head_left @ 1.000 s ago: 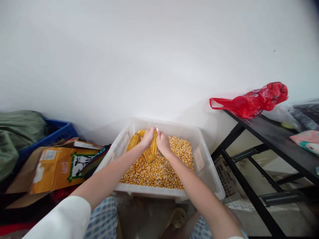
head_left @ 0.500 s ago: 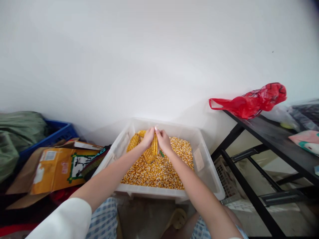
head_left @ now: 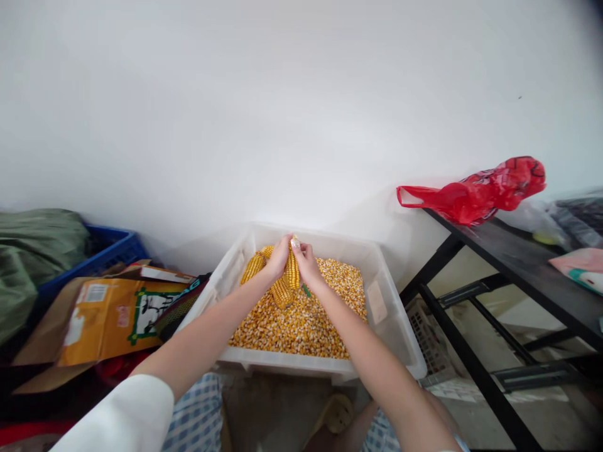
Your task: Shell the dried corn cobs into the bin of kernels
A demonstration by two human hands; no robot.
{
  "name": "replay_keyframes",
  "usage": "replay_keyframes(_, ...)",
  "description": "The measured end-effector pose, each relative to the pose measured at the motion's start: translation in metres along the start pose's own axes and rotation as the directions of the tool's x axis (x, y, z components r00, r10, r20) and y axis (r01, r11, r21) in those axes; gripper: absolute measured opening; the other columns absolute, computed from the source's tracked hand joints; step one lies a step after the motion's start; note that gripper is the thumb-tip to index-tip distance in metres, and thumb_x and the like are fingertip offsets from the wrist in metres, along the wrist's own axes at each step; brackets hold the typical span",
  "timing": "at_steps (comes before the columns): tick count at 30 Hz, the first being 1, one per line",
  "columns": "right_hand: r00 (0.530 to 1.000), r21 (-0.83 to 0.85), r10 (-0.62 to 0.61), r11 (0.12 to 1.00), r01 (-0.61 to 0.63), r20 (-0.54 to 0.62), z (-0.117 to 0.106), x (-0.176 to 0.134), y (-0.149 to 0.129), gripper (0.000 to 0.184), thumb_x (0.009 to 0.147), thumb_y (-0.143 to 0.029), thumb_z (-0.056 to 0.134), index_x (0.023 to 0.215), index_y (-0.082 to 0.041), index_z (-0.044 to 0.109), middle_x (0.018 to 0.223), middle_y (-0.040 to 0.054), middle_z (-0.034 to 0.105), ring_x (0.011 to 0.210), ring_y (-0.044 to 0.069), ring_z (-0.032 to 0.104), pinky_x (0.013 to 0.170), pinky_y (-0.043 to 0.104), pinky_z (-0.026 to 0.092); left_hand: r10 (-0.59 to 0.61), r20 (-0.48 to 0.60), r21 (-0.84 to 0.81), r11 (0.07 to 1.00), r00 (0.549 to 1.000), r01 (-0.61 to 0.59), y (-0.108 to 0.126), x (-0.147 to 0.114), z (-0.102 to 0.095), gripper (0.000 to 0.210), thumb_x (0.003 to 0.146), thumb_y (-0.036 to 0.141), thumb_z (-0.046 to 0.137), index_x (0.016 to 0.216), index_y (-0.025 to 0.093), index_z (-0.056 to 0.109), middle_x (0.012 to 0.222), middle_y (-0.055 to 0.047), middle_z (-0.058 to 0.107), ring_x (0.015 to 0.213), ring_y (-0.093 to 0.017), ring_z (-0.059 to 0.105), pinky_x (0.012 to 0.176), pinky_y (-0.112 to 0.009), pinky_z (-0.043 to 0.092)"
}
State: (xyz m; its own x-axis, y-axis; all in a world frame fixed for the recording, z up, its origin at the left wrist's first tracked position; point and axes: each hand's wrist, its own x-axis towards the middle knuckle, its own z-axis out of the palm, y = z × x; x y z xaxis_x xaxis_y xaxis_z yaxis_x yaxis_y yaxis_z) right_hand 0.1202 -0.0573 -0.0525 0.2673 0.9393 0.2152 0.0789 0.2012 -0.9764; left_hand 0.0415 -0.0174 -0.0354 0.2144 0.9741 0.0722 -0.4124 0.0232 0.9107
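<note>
Nearest the camera, two bare forearms reach forward over checked-cloth knees and meet above a clear plastic tub (head_left: 398, 326) that sits on the floor against the white wall. The tub is filled with loose yellow corn kernels (head_left: 296, 326).

The left hand (head_left: 277, 257) and the right hand (head_left: 306, 260) close on one corn cob (head_left: 288, 279) from either side, fingers curled round its upper half. The cob stands steeply, its long axis running from a lower end just above the kernel heap up and slightly right to a tip that shows between the two thumbs. Both hands are on it alike; neither is nearer. A second cob (head_left: 253, 266) lies on the kernels just left of the left hand, apart from it.

Compared with half a second ago, the held cob stands a little higher and more upright, and the right hand's fingers have shifted up toward its tip; the tub and its surroundings have not moved.

Farther off, an orange cardboard box (head_left: 101, 320) and a blue crate (head_left: 110, 248) lie to the left, and a red plastic bag (head_left: 475, 191) rests on a black table (head_left: 527, 257) to the right.
</note>
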Motion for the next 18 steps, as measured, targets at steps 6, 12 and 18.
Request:
replay_keyframes(6, 0.992, -0.160, -0.102, 0.983, 0.088, -0.080, 0.002, -0.010, -0.008, 0.033, 0.083, -0.052, 0.034, 0.076, -0.022, 0.045, 0.068, -0.0020, 0.054, 0.069, 0.015, 0.053, 0.065, 0.025, 0.038, 0.203, 0.023, 0.257, 0.945, 0.979, -0.203, 0.005, -0.009, 0.003, 0.028, 0.074, 0.043, 0.048, 0.066, 0.017, 0.053, 0.060, 0.002, 0.052, 0.063, -0.014, 0.050, 0.065, -0.026, 0.040)
replay_keyframes(12, 0.990, -0.339, -0.123, 0.936, 0.092, -0.071, 0.001, -0.017, -0.015, 0.032, 0.086, -0.048, 0.029, 0.073, -0.023, 0.044, 0.063, -0.0007, 0.052, 0.062, 0.017, 0.050, 0.061, 0.027, 0.035, 0.274, -0.003, 0.423, 0.872, 0.962, -0.247, 0.005, -0.012, 0.000, 0.028, 0.077, 0.041, 0.045, 0.061, 0.019, 0.049, 0.059, 0.002, 0.049, 0.062, -0.014, 0.045, 0.064, -0.027, 0.037)
replay_keyframes(18, 0.985, -0.276, -0.054, 0.961, 0.006, -0.165, -0.002, -0.008, 0.000, 0.038, 0.086, -0.048, 0.028, 0.072, -0.021, 0.051, 0.070, 0.0034, 0.060, 0.068, 0.018, 0.055, 0.063, 0.027, 0.037, 0.265, -0.024, 0.430, 0.873, 0.964, -0.229, 0.006, -0.013, 0.003, 0.025, 0.076, 0.033, 0.045, 0.055, 0.019, 0.047, 0.055, 0.003, 0.045, 0.061, -0.014, 0.043, 0.063, -0.025, 0.036)
